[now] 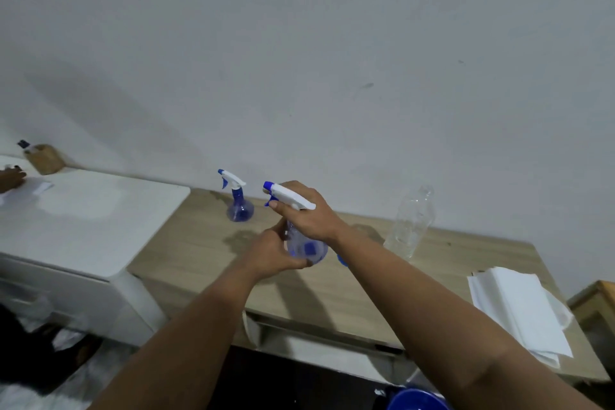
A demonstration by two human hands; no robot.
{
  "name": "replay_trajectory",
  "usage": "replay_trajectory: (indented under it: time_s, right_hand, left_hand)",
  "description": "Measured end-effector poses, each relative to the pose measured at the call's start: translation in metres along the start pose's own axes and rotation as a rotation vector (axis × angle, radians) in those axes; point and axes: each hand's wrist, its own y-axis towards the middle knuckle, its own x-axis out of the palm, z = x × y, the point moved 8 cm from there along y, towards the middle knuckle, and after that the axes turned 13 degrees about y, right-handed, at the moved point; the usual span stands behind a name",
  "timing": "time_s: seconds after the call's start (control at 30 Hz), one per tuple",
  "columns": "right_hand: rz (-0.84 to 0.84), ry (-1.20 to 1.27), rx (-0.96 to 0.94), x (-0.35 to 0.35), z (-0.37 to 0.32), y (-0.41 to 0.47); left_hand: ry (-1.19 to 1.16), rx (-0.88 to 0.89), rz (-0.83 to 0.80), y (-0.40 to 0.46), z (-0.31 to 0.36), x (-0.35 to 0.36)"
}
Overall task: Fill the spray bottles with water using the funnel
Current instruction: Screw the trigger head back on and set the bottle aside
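Above the wooden table (332, 296) I hold a blue see-through spray bottle (307, 249). My left hand (276, 251) grips its round body from the left. My right hand (307, 211) is wrapped around its neck, just under the white and blue trigger head (288, 196). A second blue spray bottle (238, 201) with its trigger head on stands upright near the wall at the back of the table. A small blue piece (342, 260) peeks out from behind my right forearm; I cannot tell what it is.
A clear plastic bottle (412, 221) stands right of my hands. Folded white cloths (522, 309) lie at the table's right end. A white cabinet (83, 219) adjoins on the left, with a wooden holder (45, 158) and another person's hand (11, 178). A blue rim (416, 399) shows at the bottom edge.
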Motion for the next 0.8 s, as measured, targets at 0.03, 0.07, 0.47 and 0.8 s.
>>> replay_trajectory:
  time_s: [0.03,0.07,0.47,0.8]
  right_hand:
    - [-0.011,0.029,0.023,0.004,0.005,0.000]
    - [-0.011,0.070,0.042,0.007,0.010,-0.001]
    - [0.149,0.024,0.235,0.061,0.127,-0.044]
    - [0.197,-0.162,0.542,0.092,0.198,-0.070]
  left_hand:
    - [0.025,0.004,-0.019,-0.002,-0.005,-0.001]
    - [0.036,0.004,-0.036,-0.005,-0.013,-0.003]
    - [0.382,-0.198,0.117,-0.038,-0.148,-0.047]
    - [0.531,-0.131,0.110,-0.034,-0.189,-0.043]
